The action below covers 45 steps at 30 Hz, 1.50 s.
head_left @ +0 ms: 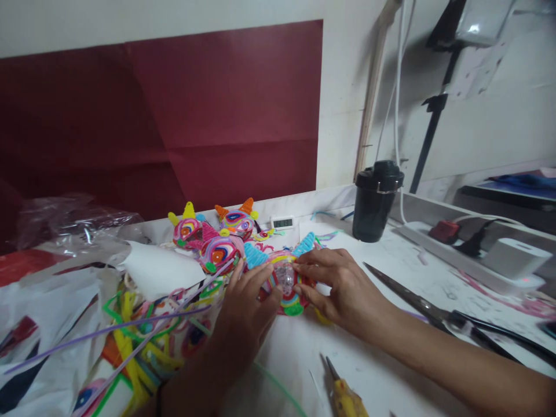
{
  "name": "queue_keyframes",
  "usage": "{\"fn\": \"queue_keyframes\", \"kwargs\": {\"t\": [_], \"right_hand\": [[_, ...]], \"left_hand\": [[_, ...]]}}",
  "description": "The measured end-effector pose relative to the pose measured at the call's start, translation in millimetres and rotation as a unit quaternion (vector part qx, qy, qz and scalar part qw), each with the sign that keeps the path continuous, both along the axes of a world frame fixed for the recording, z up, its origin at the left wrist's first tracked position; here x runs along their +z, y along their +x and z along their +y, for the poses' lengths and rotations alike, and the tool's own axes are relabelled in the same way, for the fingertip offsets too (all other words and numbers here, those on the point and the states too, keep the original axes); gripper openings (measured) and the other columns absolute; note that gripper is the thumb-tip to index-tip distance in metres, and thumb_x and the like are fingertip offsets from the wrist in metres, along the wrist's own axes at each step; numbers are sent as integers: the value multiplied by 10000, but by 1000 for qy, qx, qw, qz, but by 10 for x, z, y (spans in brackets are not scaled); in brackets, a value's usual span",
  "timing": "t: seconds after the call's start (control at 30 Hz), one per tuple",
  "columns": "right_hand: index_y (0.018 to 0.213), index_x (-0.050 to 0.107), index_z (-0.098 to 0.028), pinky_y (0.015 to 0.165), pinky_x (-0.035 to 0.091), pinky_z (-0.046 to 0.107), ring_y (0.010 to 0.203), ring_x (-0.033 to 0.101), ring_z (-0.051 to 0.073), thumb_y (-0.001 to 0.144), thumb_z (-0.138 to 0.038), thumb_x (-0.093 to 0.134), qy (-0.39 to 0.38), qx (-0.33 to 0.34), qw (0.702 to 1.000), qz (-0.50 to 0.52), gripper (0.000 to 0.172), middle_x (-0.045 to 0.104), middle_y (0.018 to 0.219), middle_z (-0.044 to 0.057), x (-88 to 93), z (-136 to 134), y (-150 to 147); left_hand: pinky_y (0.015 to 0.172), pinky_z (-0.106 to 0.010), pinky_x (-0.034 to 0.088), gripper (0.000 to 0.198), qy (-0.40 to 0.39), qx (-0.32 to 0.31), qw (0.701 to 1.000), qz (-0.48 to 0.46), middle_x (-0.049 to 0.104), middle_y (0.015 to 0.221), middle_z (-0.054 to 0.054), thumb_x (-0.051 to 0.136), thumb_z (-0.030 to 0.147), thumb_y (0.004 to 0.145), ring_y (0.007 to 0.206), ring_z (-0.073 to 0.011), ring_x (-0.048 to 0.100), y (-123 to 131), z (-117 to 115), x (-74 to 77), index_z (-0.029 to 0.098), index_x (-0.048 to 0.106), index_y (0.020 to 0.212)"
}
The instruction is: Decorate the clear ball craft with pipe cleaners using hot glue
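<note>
A colourful animal-face craft with blue ears (284, 255), seemingly made of fuzzy pipe-cleaner stems, is at the middle of the table. At its centre shows a clear, shiny patch. My left hand (249, 301) grips its left side with curled fingers. From the right, my right hand (336, 284) pinches its edge between thumb and fingers. A green piece shows at the lower rim. Similar crafts sit just behind to the left: a pink one (219, 253), one with yellow ears (186, 227) and one with orange ears (237, 222).
Scissors (434, 313) lie right of my hands, and a yellow-handled pointed tool (345, 397) lies in front. A black lidded cup (377, 202) stands behind, near a power strip (469, 255). Loose coloured stems (134, 341) and plastic bags (52, 324) crowd the left. A small digital display (282, 223) sits behind.
</note>
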State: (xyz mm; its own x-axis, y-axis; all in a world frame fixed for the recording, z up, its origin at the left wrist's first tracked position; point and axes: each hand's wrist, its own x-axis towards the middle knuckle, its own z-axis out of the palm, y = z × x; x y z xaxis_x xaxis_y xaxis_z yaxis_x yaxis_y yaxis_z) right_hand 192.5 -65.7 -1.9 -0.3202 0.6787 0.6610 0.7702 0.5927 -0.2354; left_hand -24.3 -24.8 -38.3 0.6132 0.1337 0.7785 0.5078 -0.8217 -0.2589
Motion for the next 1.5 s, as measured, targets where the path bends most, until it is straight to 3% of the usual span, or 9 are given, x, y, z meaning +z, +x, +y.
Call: {"fn": "queue_keyframes", "kwargs": {"t": [0.4, 0.7, 1.07, 1.5], "right_hand": [[901, 710, -192, 781, 406, 402, 896, 625, 248, 866, -201, 610, -5, -3, 1000, -5, 106, 703, 990, 77, 19, -11, 6], [901, 711, -197, 785, 407, 401, 887, 623, 247, 870, -220, 618, -9, -6, 1000, -4, 101, 701, 974, 82, 4, -11, 18], [901, 696, -201, 792, 403, 421, 894, 622, 258, 878, -220, 611, -15, 0, 1000, 0, 90, 702, 991, 72, 8, -18, 7], [913, 691, -194, 818, 386, 445, 902, 602, 257, 886, -223, 594, -30, 3, 999, 31, 105, 692, 1003, 76, 13, -37, -13]], "left_hand": [[1048, -563, 427, 173, -9, 2, 1000, 13, 521, 1298, -175, 477, 140, 929, 1244, -247, 505, 8, -25, 26, 168, 543, 1086], [1059, -510, 426, 187, -23, -5, 1000, -5, 553, 1270, -135, 505, 155, 919, 1211, -226, 532, 2, -47, 59, 192, 558, 1094], [1051, -528, 444, 189, 12, 2, 1000, 14, 586, 1191, -135, 500, 129, 918, 1194, -221, 551, 1, -45, 72, 177, 537, 1097], [1071, -549, 428, 193, -17, 4, 1000, 11, 598, 1188, -142, 513, 103, 899, 1200, -241, 554, -2, -75, 89, 171, 562, 1074]]}}
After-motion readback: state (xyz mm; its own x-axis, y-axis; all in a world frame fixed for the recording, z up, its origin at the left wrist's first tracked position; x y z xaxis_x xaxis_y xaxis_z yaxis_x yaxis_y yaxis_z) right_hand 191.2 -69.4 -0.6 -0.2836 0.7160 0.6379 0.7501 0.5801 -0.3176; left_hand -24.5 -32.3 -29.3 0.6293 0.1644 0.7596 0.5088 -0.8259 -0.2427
